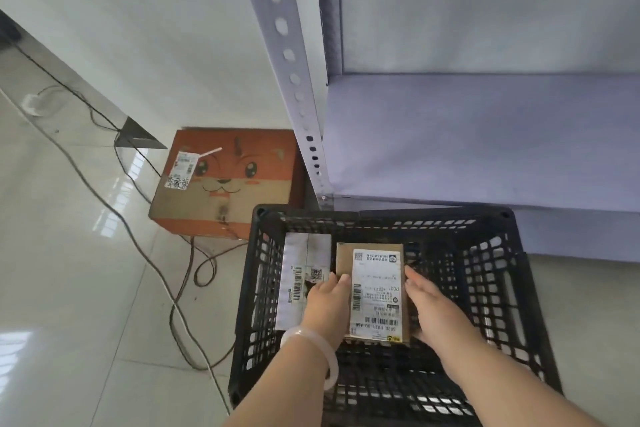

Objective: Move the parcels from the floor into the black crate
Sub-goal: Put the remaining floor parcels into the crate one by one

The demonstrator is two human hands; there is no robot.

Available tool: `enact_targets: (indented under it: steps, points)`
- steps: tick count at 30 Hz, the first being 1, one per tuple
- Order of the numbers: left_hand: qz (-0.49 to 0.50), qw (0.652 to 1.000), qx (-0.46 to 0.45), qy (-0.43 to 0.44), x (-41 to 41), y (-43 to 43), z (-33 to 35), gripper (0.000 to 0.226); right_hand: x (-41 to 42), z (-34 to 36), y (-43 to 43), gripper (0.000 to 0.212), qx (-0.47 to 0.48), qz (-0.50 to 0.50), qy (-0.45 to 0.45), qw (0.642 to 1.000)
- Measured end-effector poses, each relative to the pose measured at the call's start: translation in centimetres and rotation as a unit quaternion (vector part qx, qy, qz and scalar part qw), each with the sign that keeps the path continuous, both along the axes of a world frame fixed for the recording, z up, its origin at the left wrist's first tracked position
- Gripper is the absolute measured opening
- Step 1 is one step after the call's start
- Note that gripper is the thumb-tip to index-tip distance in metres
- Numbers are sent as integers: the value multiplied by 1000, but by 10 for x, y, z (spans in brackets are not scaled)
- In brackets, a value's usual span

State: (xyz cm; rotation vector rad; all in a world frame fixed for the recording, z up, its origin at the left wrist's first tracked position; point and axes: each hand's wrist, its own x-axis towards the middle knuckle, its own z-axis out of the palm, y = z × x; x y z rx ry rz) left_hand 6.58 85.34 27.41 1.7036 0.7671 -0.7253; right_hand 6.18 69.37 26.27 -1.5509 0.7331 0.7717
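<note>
A black slatted crate point(491, 274) stands on the floor in front of a shelf. Inside it, a small brown cardboard parcel point(375, 288) with a white shipping label is held between both hands. My left hand point(327, 302) grips its left edge, thumb on top. My right hand point(433, 308) presses flat against its right side. A white parcel point(299, 263) with barcodes leans against the crate's left wall, beside the brown one. A large orange carton point(225, 180) with a cartoon face sits on the floor, left of and behind the crate.
A grey metal shelf point(485, 135) with a perforated upright point(294, 80) rises right behind the crate. Loose cables point(166, 281) trail across the shiny tiled floor to the left. White wall at the back.
</note>
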Motion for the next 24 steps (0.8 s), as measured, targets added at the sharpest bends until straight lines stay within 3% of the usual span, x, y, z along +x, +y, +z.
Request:
enact_targets:
  steps: [5,9,16,20,24]
  points:
    - [-75,996,5,41,15,-1,-42,47,12,-56,11,42,-29,-12,10,999]
    - [-41,998,10,51,30,-1,-71,60,28,-81,17,44,-27,-9,7,1000]
    - [-13,999,39,-16,29,-1,-98,57,49,-105,23,44,-78,1,16,997]
    - [-58,992,115,-6,33,-4,-102,55,47,-109,23,39,-103,4,12,995]
    - [-65,991,118,7,35,-1,-102,55,45,-107,23,42,-96,27,13,995]
